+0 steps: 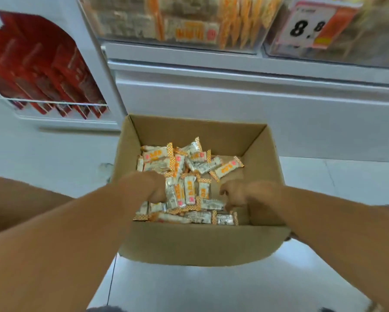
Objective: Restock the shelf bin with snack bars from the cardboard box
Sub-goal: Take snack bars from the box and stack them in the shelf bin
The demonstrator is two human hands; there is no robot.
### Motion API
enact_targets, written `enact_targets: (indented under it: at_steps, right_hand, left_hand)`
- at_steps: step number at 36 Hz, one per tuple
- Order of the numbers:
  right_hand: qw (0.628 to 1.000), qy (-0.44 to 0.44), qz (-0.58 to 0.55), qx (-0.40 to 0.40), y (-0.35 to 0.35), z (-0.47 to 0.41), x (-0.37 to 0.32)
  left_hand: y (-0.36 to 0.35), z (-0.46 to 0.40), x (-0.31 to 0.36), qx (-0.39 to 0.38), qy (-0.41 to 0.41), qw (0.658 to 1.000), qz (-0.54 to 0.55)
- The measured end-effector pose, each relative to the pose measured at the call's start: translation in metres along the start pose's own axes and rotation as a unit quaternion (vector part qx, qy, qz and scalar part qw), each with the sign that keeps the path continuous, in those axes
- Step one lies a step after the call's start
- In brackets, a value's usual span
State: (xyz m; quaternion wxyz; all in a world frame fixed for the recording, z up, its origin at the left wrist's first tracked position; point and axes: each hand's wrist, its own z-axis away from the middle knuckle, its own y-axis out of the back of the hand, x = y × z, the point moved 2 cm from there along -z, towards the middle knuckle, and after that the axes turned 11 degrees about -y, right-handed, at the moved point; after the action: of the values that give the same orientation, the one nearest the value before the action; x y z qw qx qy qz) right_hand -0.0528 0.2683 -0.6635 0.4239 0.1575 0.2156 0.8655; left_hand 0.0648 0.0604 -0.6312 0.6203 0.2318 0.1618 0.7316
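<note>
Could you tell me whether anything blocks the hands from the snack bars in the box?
Nothing visible does: the cardboard box is open on top, and the left hand and right hand are already down among the snack bars.

Both my hands down in cardboard box [195, 244]: left hand [154, 188] & right hand [235, 193] curled round snack bars [189, 190] bunched between my fingers; shelf bin [177, 21] up beyond.

Price tag [308, 25] on the upper shelf bin [333, 52] read "8.8", wrapper print on snack bars [189, 176] too blurred to read
</note>
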Motion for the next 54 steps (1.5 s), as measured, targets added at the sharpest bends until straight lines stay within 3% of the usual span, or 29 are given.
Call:
enact_targets:
  at_steps: [6,9,12,15,17,20,23,26,27,29,32,34,36,44,46,48,51,54]
  right_hand:
    - [0.997,0.002,-0.074,-0.018,-0.052,-0.039,0.004]
    - [0.997,0.001,-0.072,0.023,-0.048,-0.054,0.004]
    - [0.999,-0.012,-0.041,0.017,-0.043,-0.054,0.0]
    - [0.996,-0.022,-0.088,0.028,-0.031,-0.052,0.0]
    - [0.967,-0.04,-0.246,0.043,-0.019,-0.055,0.006]
    - [0.892,0.001,-0.451,0.016,0.003,-0.049,0.003]
    - [0.868,0.104,-0.484,-0.034,0.024,-0.034,-0.02]
    - [0.857,0.148,-0.485,-0.096,0.036,-0.028,-0.034]
    - [0.862,0.143,-0.476,-0.095,0.036,-0.029,-0.035]
    - [0.913,0.11,-0.389,-0.044,0.028,-0.034,-0.031]
    - [0.989,0.056,-0.13,-0.044,-0.009,-0.048,-0.017]
    - [0.996,0.026,-0.046,-0.074,-0.038,-0.056,-0.007]
    - [0.997,0.012,-0.041,-0.07,-0.053,-0.056,-0.002]
    - [0.995,-0.002,0.084,-0.057,-0.044,-0.048,0.005]
    - [0.998,-0.031,0.027,-0.037,-0.029,-0.048,0.016]
    - [0.991,-0.044,-0.119,-0.048,-0.013,-0.048,0.027]
    - [0.935,-0.014,-0.347,-0.068,0.014,-0.039,0.027]
    - [0.87,0.059,-0.482,-0.085,0.038,-0.026,0.005]
  left_hand:
    - [-0.048,-0.031,0.026,0.015,-0.03,0.989,0.142]
    - [-0.047,-0.043,0.037,0.043,-0.035,0.985,0.166]
    - [-0.042,-0.052,0.041,0.097,-0.028,0.973,0.208]
    - [-0.035,-0.059,0.04,0.089,-0.01,0.948,0.306]
    - [-0.033,-0.058,0.041,0.053,0.015,0.901,0.431]
    - [-0.03,-0.062,0.047,0.03,0.009,0.808,0.589]
    - [-0.018,-0.071,0.051,0.142,-0.012,0.721,0.678]
    - [-0.005,-0.071,0.046,0.295,0.05,0.66,0.689]
    - [-0.003,-0.071,0.042,0.331,0.067,0.664,0.667]
    - [-0.004,-0.065,0.037,0.358,0.105,0.688,0.622]
    - [-0.016,-0.061,0.031,0.298,0.114,0.686,0.654]
    - [-0.023,-0.057,0.032,0.232,0.105,0.684,0.684]
    - [-0.026,-0.054,0.034,0.197,0.098,0.684,0.696]
    - [-0.021,-0.053,0.031,0.195,0.088,0.695,0.686]
    - [-0.019,-0.052,0.033,0.2,0.084,0.684,0.697]
    - [-0.019,-0.051,0.037,0.192,0.077,0.679,0.704]
    - [-0.02,-0.055,0.042,0.185,0.051,0.672,0.715]
    - [-0.017,-0.059,0.047,0.188,0.005,0.641,0.744]
